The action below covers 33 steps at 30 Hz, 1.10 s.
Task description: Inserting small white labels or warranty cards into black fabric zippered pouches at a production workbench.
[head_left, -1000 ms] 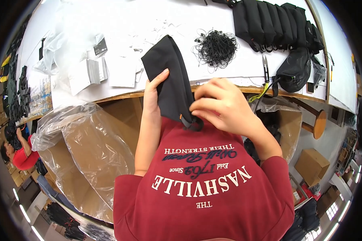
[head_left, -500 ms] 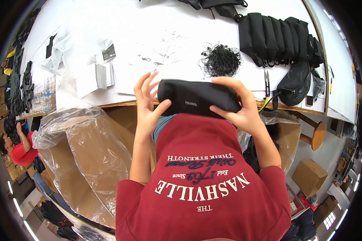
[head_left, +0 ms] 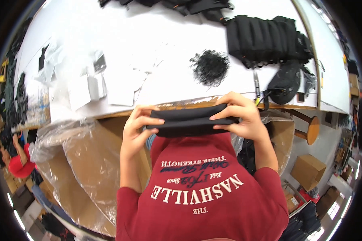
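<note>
A long black fabric pouch (head_left: 185,128) is held level in front of my body, just off the table's near edge. At its left end, the fingers and thumb of my left hand (head_left: 137,127) are closed on it. My right hand (head_left: 245,117) grips the other end, fingers over the top and thumb below. A lengthwise fold or opening runs between its two edges; the inside is too dark to make out. Past the pouch, on the white table (head_left: 165,86), lies a tangled heap of thin black cords (head_left: 210,67).
Black pouches stand in a row (head_left: 265,40) at the far right, near snips (head_left: 256,82) and a black mesh bag (head_left: 284,85). Cards (head_left: 94,87) are stacked leftward. Below the table sit a plastic-lined carton (head_left: 84,168) and wooden stool (head_left: 313,130). Someone in red (head_left: 22,162) is at far left.
Both hands have brought the pouch lower and turned it, so its printed side no longer shows and the lengthwise fold faces up. My left fingers, spread before, now close on its end.
</note>
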Motion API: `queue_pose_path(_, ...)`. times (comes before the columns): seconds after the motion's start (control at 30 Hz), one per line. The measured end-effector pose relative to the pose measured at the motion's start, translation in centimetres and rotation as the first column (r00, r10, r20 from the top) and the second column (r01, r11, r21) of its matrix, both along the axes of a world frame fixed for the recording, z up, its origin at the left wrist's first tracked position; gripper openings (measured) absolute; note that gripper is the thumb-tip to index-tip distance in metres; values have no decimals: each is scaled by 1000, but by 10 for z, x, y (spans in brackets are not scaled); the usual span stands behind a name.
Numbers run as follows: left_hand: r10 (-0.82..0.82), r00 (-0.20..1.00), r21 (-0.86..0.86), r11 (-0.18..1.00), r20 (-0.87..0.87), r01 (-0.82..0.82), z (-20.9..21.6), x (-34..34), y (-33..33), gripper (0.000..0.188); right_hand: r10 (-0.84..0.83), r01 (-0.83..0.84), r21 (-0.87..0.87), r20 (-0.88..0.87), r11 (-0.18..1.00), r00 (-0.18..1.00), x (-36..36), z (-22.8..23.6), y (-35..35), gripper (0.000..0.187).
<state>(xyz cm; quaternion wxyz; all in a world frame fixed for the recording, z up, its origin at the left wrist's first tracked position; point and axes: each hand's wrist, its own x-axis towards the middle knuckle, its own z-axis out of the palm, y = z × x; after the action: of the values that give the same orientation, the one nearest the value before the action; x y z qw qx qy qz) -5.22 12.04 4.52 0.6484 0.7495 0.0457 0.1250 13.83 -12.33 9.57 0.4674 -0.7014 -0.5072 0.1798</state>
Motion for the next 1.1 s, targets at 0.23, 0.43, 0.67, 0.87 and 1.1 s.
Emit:
queue_pose_path(0.23, 3, 937, -276, 955, -350, -106, -26, -16, -2, 33, -643, 453, 458, 581, 765, 499, 87, -6, 0, 40)
queue_pose_path(0.43, 39, 947, -11, 999, -320, -45, -26, -6, -7, 25, -402, 624, 6, 770, 781, 495, 154, -82, -26, 37)
queue_pose_path(0.67, 692, 721, 730, 492, 3, -475, -62, 8, 46, 53, -500, 558, 76, 557, 826, 663, 94, -79, 2, 17)
queue_pose_path(0.87, 660, 734, 855, 465, -163, -228, -94, 7, 74, 77, -388, 420, 34, 453, 907, 803, 39, -97, 46, 9)
queue_pose_path(1.1, 686, 717, 733, 551, -127, -398, -66, 3, 70, 68, -94, 203, -232, 409, 951, 907, 38, -98, 70, 19)
